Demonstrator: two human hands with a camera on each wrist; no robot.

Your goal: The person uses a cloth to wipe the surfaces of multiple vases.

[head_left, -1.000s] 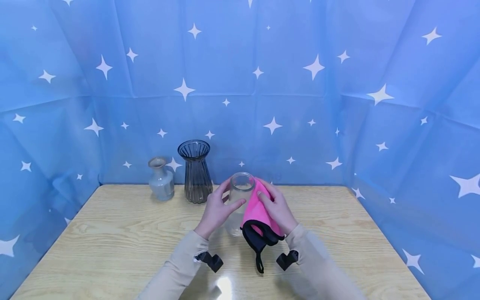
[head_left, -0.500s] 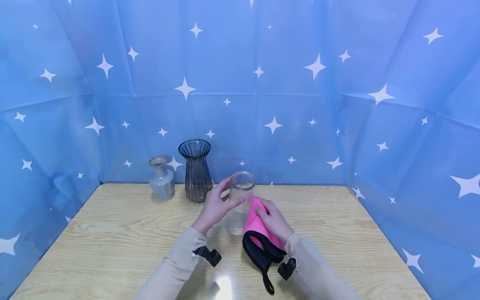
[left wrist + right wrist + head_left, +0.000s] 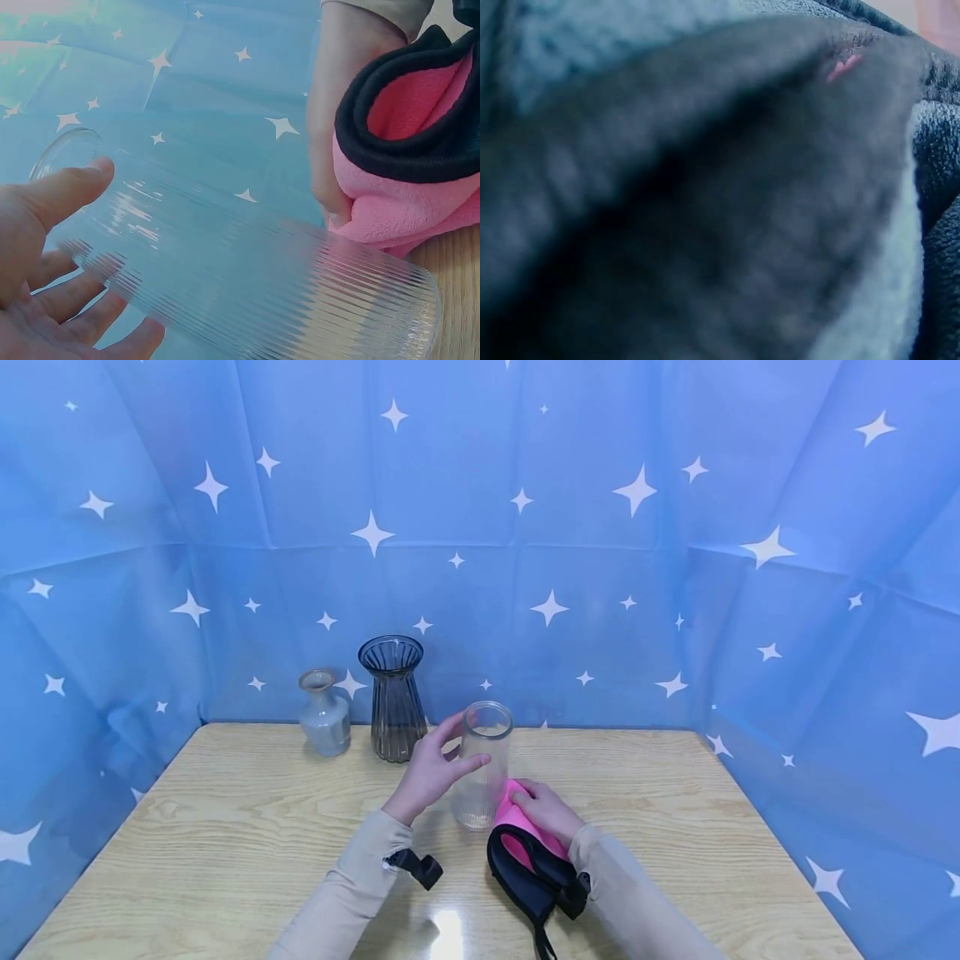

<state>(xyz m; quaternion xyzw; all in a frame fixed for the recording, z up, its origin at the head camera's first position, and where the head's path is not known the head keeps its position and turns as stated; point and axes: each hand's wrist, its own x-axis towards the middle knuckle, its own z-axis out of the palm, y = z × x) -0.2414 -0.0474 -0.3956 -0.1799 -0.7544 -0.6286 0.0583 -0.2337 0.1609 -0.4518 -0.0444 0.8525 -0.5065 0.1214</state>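
Note:
A clear ribbed glass vase [image 3: 478, 797] stands upright on the wooden table in the head view. My left hand [image 3: 431, 772] holds it by its upper left side, thumb in front and fingers behind, as the left wrist view also shows. At the vase's lower right side, my right hand [image 3: 551, 812] grips a pink cloth [image 3: 401, 206] with black edging and presses it to the glass. The cloth's black-trimmed end and loop hang toward me. Blurred folds of the cloth [image 3: 705, 210] fill the right wrist view, hiding the right fingers there.
Behind and left of the vase stand a dark grey fluted glass vase [image 3: 395, 710] and a small pale blue-grey vase [image 3: 326, 722]. The wooden table [image 3: 225, 843] ends at a blue starred curtain [image 3: 480, 527] on its back and sides.
My right hand has slid the pink cloth down the right side of the glass vase, from near its rim to near its base. The left hand keeps its hold.

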